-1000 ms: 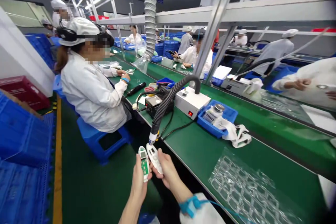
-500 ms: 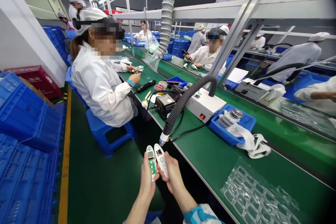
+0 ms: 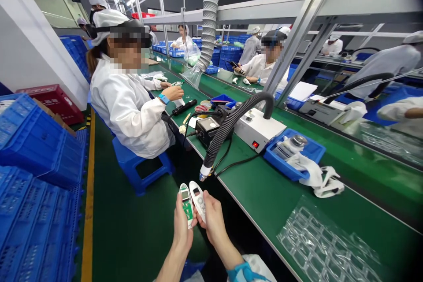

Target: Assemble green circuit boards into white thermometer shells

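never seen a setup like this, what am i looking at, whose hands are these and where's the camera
There's no robot: these are one person's bare hands, seen from a camera on that person's head, looking forward and down. The left hand holds a white-edged green circuit board; the right hand holds a white cover with a small window. Just beyond them is the end of a black ribbed hose. On the green bench stand a white box with a red switch and a blue tray; a clear plastic sheet lies nearer. A co-worker sits further along.
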A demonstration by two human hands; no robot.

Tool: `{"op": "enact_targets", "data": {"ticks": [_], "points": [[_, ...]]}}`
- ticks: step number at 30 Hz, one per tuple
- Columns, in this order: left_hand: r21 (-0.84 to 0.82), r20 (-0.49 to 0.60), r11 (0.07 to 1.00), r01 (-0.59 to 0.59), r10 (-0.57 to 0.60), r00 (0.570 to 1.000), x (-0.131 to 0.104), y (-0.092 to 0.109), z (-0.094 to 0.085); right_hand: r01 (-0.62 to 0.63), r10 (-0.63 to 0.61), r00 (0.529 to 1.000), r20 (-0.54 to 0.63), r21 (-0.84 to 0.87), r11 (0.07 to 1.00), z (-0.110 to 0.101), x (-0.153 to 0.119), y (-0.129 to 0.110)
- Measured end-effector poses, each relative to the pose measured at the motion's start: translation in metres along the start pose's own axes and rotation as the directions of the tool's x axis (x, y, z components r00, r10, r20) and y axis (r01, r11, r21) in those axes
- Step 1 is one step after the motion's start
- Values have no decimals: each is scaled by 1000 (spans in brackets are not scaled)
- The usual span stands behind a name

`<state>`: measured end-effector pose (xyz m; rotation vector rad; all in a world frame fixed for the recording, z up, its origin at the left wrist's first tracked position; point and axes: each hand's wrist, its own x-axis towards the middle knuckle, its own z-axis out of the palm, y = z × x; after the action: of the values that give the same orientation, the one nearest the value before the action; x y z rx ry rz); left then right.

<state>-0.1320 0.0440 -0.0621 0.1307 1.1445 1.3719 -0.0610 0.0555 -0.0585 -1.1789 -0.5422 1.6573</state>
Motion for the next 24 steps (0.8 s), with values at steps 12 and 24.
{"op": "enact_targets", "data": {"ticks": [12,24], "points": [[98,156,995,25,-40,987,8,5,26,-60,55,998,26,241,969,-50,-43,-26],[52,182,968,247,-252,951,-62,-30,15,-67,31,996,86,454,889,-92,-115,-34]]}}
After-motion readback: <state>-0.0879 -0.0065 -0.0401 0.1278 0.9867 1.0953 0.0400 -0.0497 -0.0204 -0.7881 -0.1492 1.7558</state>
